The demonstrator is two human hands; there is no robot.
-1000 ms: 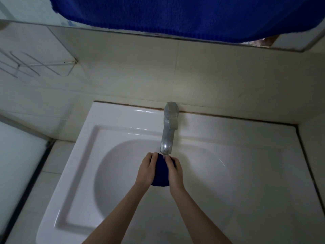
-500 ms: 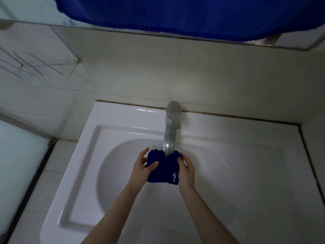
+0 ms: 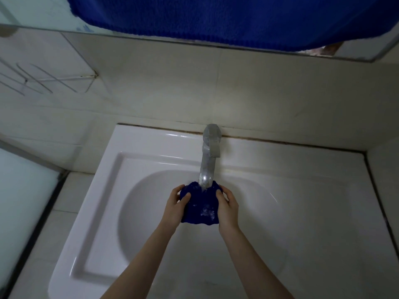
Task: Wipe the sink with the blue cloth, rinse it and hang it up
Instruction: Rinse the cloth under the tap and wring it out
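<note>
- Grips the left side of the blue cloth (image 3: 199, 209) with the left hand (image 3: 175, 207), thumb laid on top and fingers curled round the far edge.
- Clasps the right side of the same cloth with the right hand (image 3: 227, 206), thumb pressed on the upper face and fingers wrapped underneath.
- Holds the cloth bunched and spread between the 2 hands, above the middle of the basin and directly under the spout of the tap (image 3: 208, 162).
- Shows water (image 3: 204, 190) running from the spout onto the cloth, with wet glints on the half nearest the camera.
- Sets the white sink (image 3: 101, 190) against a pale tiled wall (image 3: 172, 87), with the metal tap standing at the middle of the back rim.
- Places a thin wire rack (image 3: 45, 80) on the wall up and to the left, well apart from the sink.
- Runs a mirror (image 3: 32, 14) along the top of the wall, with a large blue towel (image 3: 216, 16) hanging across the top of the view and covering part of the mirror's lower edge.
- Leaves a pale frosted panel (image 3: 21, 195) at the far left, beside the tiled ledge.
</note>
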